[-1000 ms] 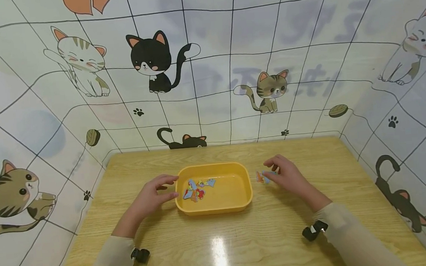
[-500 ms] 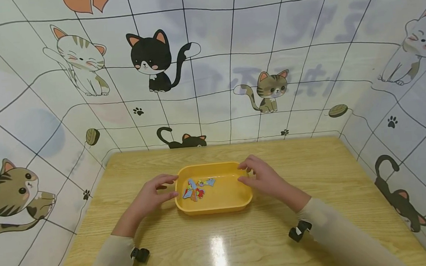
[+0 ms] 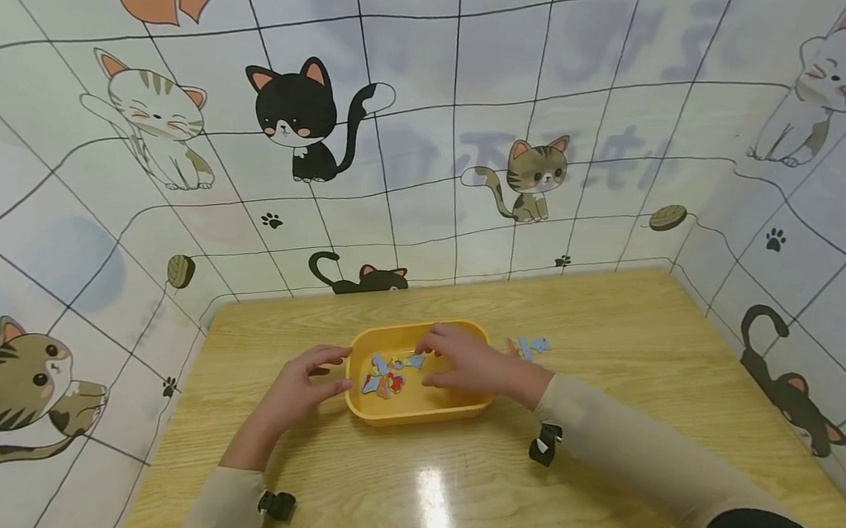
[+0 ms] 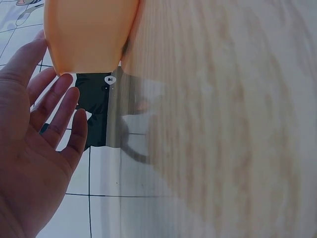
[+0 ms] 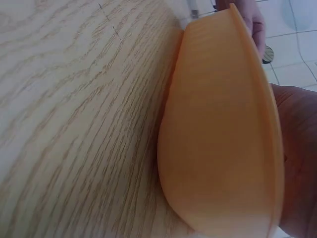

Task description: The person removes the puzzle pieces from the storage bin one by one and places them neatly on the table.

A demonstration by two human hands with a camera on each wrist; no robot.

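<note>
A yellow plastic tray (image 3: 422, 418) sits on the table with several small flat colourful pieces (image 3: 385, 376), blue, red and orange, in its left half. My left hand (image 3: 301, 392) is at the tray's left end, thumb and index tips touching the rim. In the left wrist view its fingers are relaxed beside the tray wall. Over the tray's right side reaches my right hand (image 3: 468, 363), thumb and fingers apart, fingertips close to a light blue piece (image 3: 416, 361). Nothing visible is between them. The tray wall (image 5: 218, 119) hides most of this hand in the right wrist view.
Several more pieces (image 3: 525, 347) lie in a small row on the wooden table (image 3: 322, 504), just right of the tray. Cloth printed with cats (image 3: 300, 124) surrounds the table at the back and both sides.
My right hand moved left from the pieces on the table, across the tray's right rim, to above the tray. Those pieces now show uncovered. My left hand stayed at the rim.
</note>
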